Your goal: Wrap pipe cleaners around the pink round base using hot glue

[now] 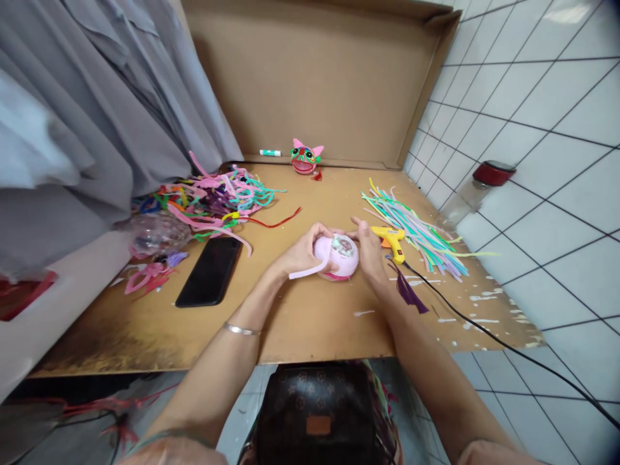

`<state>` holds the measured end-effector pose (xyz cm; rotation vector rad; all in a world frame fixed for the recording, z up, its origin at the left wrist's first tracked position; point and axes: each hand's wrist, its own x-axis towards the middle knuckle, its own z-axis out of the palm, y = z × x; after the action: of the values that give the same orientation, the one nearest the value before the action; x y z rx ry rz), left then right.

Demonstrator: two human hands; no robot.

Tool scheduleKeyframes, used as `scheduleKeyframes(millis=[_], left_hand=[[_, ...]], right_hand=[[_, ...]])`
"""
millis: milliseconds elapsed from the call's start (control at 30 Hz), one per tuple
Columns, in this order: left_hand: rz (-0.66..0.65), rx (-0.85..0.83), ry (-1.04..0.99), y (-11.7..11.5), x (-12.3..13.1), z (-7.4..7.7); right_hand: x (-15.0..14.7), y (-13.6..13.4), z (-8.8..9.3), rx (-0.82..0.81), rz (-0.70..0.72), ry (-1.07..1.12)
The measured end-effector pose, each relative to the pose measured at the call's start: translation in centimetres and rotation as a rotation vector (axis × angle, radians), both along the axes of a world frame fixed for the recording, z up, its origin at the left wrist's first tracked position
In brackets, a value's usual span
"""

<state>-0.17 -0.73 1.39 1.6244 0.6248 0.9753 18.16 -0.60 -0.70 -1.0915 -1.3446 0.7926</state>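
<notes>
My left hand [310,248] is closed around the left side of a lilac round ball [345,263]. The ball is covered in fuzzy pipe cleaner, with a clear patch on top and a deep pink edge at its near side. A loose lilac pipe cleaner end [309,272] sticks out leftward from it. My right hand [369,248] is against the ball's right side, one finger raised; its other fingers are partly hidden. Just right of that hand is a yellow hot glue gun [394,242] with a black cord. A purple tassel [411,294] lies beside my right forearm.
Straight pipe cleaners [419,229] lie in a bundle at right, near a clear jar with a red lid [494,173]. A tangled pile of pipe cleaners [217,197] and a black phone [209,271] are at left. A decorated animal head [304,157] and glue stick [270,153] stand at the back.
</notes>
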Motion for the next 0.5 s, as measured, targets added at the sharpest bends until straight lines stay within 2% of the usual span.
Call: scheduleKeyframes(millis=[100, 200, 300, 433, 500], left_hand=[[0.023, 0.003, 0.048, 0.1, -0.2, 0.0], [0.031, 0.003, 0.052, 0.1, -0.3, -0.1], [0.024, -0.007, 0.022, 0.1, -0.2, -0.2], [0.009, -0.020, -0.002, 0.1, -0.1, -0.4], [0.005, -0.020, -0.016, 0.1, 0.0, -0.4]], right_hand=[[-0.9, -1.0, 0.1, 0.118, -0.089, -0.222], [-1.5, -1.6, 0.5, 0.185, -0.117, -0.339], [-1.4, -1.8, 0.9, 0.236, -0.200, -0.368], [-1.0, -2.0, 1.4, 0.317, -0.383, -0.305], [-0.9, -2.1, 1.6, 0.325, -0.415, -0.298]])
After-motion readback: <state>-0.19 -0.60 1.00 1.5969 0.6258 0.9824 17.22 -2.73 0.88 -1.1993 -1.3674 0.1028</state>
